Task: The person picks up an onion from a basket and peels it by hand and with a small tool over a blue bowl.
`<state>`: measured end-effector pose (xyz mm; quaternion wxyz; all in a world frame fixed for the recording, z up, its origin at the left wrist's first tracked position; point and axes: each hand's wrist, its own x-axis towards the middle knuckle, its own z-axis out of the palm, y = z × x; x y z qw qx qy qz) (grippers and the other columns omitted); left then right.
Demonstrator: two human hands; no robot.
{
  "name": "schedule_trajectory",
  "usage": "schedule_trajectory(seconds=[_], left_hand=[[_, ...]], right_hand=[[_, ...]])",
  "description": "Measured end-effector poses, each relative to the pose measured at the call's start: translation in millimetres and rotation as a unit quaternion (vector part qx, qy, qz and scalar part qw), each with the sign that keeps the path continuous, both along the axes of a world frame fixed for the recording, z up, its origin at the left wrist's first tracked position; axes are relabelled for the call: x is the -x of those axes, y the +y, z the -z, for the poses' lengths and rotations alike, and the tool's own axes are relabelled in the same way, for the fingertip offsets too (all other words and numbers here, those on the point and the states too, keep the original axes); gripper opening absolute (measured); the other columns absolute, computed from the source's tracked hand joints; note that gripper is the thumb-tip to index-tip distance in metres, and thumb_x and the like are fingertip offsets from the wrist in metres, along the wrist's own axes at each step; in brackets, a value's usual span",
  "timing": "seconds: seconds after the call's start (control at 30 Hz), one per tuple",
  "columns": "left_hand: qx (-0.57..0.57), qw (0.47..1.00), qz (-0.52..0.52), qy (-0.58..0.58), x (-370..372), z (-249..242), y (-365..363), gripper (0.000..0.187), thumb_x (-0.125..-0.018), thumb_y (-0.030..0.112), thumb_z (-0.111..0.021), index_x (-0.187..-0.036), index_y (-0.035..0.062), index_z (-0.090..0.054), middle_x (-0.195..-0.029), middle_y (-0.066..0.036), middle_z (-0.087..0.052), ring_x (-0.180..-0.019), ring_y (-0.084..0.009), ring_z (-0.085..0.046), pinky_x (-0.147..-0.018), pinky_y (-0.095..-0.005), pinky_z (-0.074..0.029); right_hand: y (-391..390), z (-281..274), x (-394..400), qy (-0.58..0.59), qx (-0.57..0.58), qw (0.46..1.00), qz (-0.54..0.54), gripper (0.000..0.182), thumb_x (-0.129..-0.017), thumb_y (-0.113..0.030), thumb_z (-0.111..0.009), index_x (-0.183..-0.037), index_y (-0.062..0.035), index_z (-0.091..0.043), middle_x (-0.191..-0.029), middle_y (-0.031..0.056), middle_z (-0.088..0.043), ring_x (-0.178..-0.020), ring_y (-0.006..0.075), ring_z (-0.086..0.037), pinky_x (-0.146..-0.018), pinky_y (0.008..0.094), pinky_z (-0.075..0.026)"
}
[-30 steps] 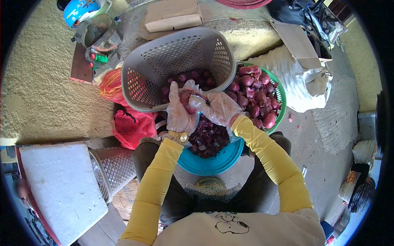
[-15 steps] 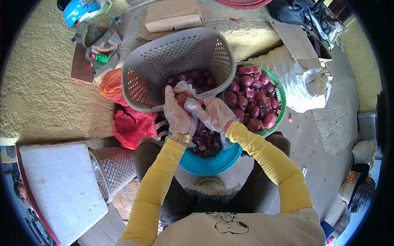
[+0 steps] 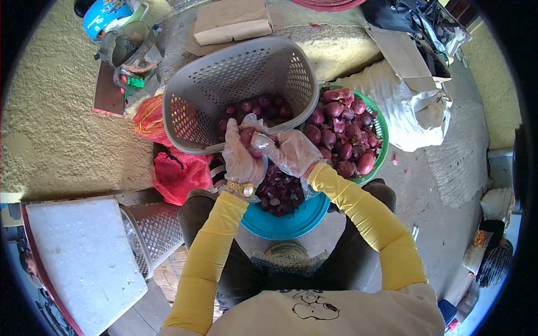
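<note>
My left hand (image 3: 242,157), in a clear plastic glove with a gold watch at the wrist, is wrapped round a red onion (image 3: 247,137). My right hand (image 3: 288,151), gloved too, has its fingers and thumb pressed against that same onion. Just beyond my hands stands a grey perforated basket (image 3: 224,70) with several red onions (image 3: 263,106) at its bottom. On the right, a green basket (image 3: 384,131) is heaped with onions. Beneath my hands a blue basin (image 3: 286,224) holds dark onion skins (image 3: 278,193).
A white foam lid (image 3: 84,257) and a light crate (image 3: 162,235) are at the left. Red mesh bags (image 3: 182,171) lie beside the grey basket. Cardboard (image 3: 232,19) is behind it; a white sack (image 3: 414,117) stands at the right.
The view has shifted slightly. Both hands stay together at the onion, with the left hand turned a little and more of the onion showing between them.
</note>
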<state>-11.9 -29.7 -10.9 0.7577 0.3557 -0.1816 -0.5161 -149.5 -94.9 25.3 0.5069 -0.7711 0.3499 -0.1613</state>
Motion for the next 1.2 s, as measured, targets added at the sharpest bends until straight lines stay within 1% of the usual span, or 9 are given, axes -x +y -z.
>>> schedule_trajectory(seconds=[0.1,0.23,0.3,0.43,0.6,0.77,0.83,0.97,1.2], left_hand=[[-0.092,0.989,-0.036,0.111,4,-13,-5,0.049,-0.109,0.045,-0.04,-0.117,0.0024,-0.063,-0.101,-0.013,-0.07,-0.094,-0.0242,-0.065,-0.089,-0.0385,-0.055],[-0.036,0.991,-0.125,-0.039,3,-8,-10,0.051,-0.109,0.048,-0.04,-0.11,0.0028,-0.064,-0.094,-0.012,-0.068,-0.088,-0.0239,-0.063,-0.084,-0.0369,-0.052],[-0.017,0.986,-0.138,-0.096,-4,-3,-12,0.052,-0.108,0.049,-0.041,-0.107,0.0031,-0.065,-0.093,-0.011,-0.067,-0.086,-0.0243,-0.062,-0.083,-0.0365,-0.051],[-0.006,0.987,-0.063,0.148,-17,9,-13,0.05,-0.106,0.05,-0.047,-0.105,0.0033,-0.065,-0.094,-0.011,-0.067,-0.09,-0.0265,-0.062,-0.092,-0.0405,-0.053],[-0.09,0.956,-0.066,0.27,-39,1,-10,0.05,-0.102,0.053,-0.054,-0.115,0.0051,-0.064,-0.105,-0.013,-0.067,-0.096,-0.0292,-0.064,-0.093,-0.049,-0.056],[-0.075,0.943,-0.039,0.323,-42,-13,-9,0.043,-0.102,0.045,-0.056,-0.116,0.0047,-0.064,-0.111,-0.013,-0.066,-0.104,-0.0293,-0.063,-0.098,-0.0485,-0.056],[-0.082,0.943,-0.026,0.321,-42,-16,-10,0.038,-0.103,0.04,-0.057,-0.114,0.0047,-0.065,-0.111,-0.013,-0.066,-0.105,-0.029,-0.063,-0.099,-0.048,-0.055],[-0.073,0.94,-0.009,0.332,-43,-16,-12,0.036,-0.103,0.037,-0.057,-0.112,0.0041,-0.065,-0.111,-0.013,-0.065,-0.106,-0.029,-0.062,-0.1,-0.0474,-0.055],[-0.101,0.946,0.016,0.306,-39,-22,-14,0.03,-0.103,0.029,-0.058,-0.111,0.0009,-0.064,-0.111,-0.013,-0.064,-0.106,-0.0293,-0.061,-0.1,-0.0485,-0.055]], right_hand=[[10,0,-5,-0.063,-0.015,0.997,0.029,0.062,-0.1,-0.062,-0.05,-0.112,-0.0064,-0.073,-0.099,0.0274,-0.071,-0.098,0.0466,-0.065,-0.087,0.048,-0.05],[16,2,-10,-0.003,-0.12,0.992,0.024,0.063,-0.101,-0.062,-0.048,-0.113,-0.0044,-0.072,-0.102,0.0266,-0.071,-0.098,0.0443,-0.067,-0.088,0.0466,-0.05],[19,7,-12,-0.101,-0.118,0.988,-0.006,0.063,-0.102,-0.06,-0.048,-0.113,-0.0026,-0.072,-0.102,0.0251,-0.072,-0.097,0.0413,-0.069,-0.089,0.0447,-0.05],[9,5,-7,-0.116,-0.074,0.99,0.037,0.063,-0.1,-0.062,-0.05,-0.112,-0.0043,-0.072,-0.099,0.0229,-0.073,-0.093,0.0372,-0.07,-0.086,0.0432,-0.051],[-11,-22,18,0.085,0.114,0.987,-0.07,0.059,-0.096,-0.068,-0.051,-0.111,-0.0171,-0.076,-0.1,0.0202,-0.074,-0.093,0.0398,-0.071,-0.083,0.0466,-0.054],[-22,-8,28,0.03,0.145,0.981,-0.129,0.049,-0.094,-0.066,-0.056,-0.099,-0.0228,-0.08,-0.095,0.0173,-0.074,-0.093,0.0396,-0.07,-0.084,0.0474,-0.054],[-23,-22,27,0.247,0.12,0.941,-0.2,0.056,-0.086,-0.068,-0.065,-0.093,-0.0132,-0.077,-0.091,0.0177,-0.072,-0.09,0.0388,-0.068,-0.082,0.0486,-0.052],[-20,-9,33,0.248,0.244,0.912,-0.217,0.071,-0.07,-0.08,-0.071,-0.093,-0.0126,-0.079,-0.087,0.0158,-0.074,-0.088,0.0397,-0.071,-0.08,0.0473,-0.054],[-23,-19,28,0.166,0.165,0.958,-0.168,0.068,-0.079,-0.072,-0.071,-0.108,-0.0099,-0.075,-0.09,0.0193,-0.073,-0.09,0.0408,-0.07,-0.081,0.0478,-0.054]])
